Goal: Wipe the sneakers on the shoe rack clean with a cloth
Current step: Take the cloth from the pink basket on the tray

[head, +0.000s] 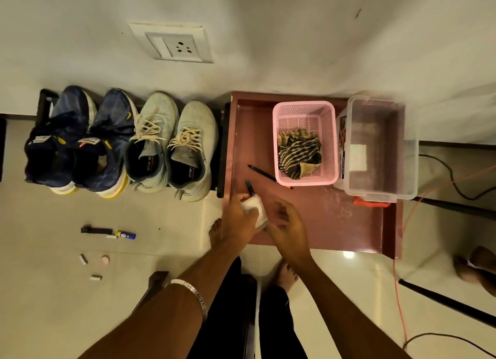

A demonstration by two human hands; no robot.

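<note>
Head view: left hand fingers grip a white folded cloth over the reddish-brown counter; right hand fingers hang loosely spread, holding nothing; pale grey lace-up sneakers and dark navy sneakers sit on the black shoe rack.

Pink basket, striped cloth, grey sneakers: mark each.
pink basket (304, 109): head view, far rim.
striped cloth (298, 153): head view, middle of the bundle inside the basket.
grey sneakers (197, 119): head view, toe of the right-hand shoe.
</note>
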